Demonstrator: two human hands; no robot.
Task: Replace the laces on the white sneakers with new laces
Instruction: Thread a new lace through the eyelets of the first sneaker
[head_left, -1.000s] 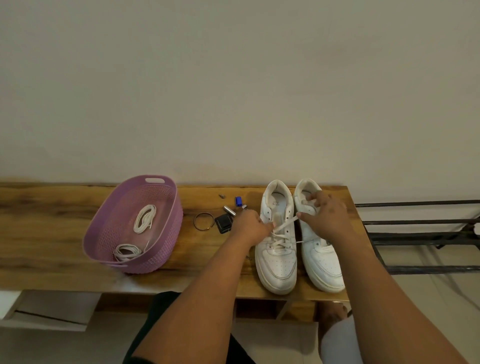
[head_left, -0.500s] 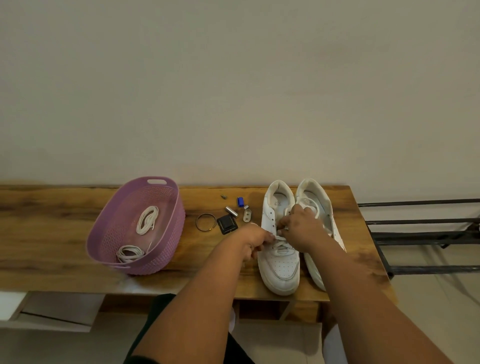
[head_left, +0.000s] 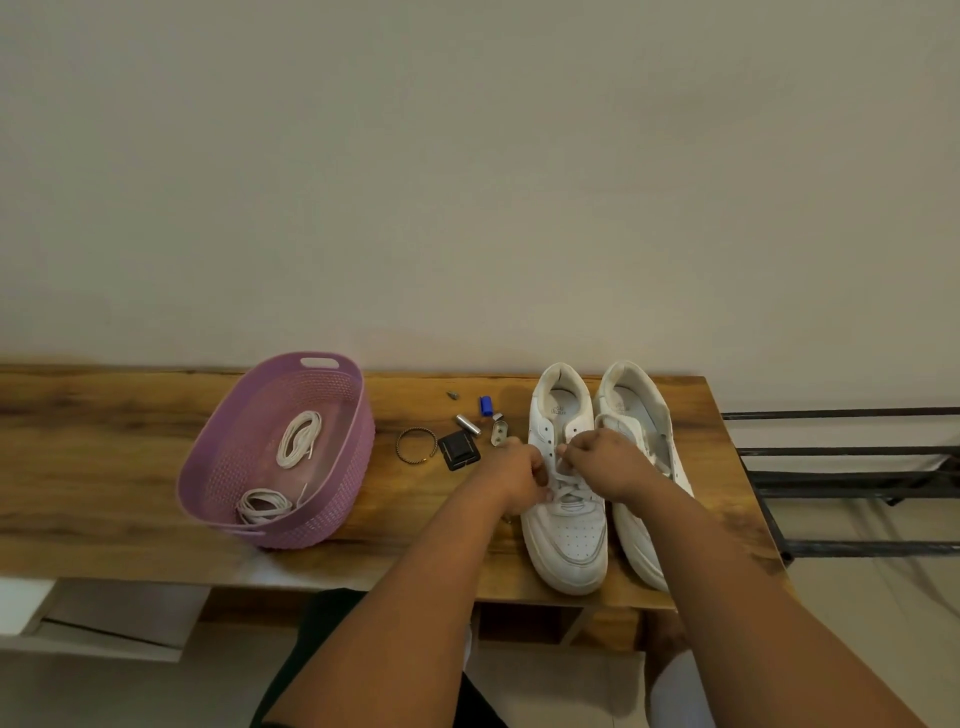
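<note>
Meanwhile, at the bench: a person worked over a pair of white shoes on a wooden table (head_left: 104, 457) set against a plain wall.
Left hand: the left hand (head_left: 514, 475) sat at the left edge of the left sneaker (head_left: 566, 499), fingers curled and pinching the lace (head_left: 569, 491) at the eyelets.
Right hand: the right hand (head_left: 605, 462) hovered over the same shoe's tongue, fingertips pinching the lace close to the other hand.
Sneakers: both stood side by side at the right end of the table, toes toward the near edge; the right sneaker (head_left: 641, 415) lay partly behind the right forearm.
Basket: a purple basket (head_left: 332, 499) stood well to the left, holding two coiled white laces (head_left: 298, 439).
Small items: between basket and shoes lay a metal ring (head_left: 415, 444), a dark square object (head_left: 458, 451), a silver cylinder (head_left: 468, 425) and a blue piece (head_left: 485, 405).
Far right: a black metal rack (head_left: 841, 483) stood beyond the table.
</note>
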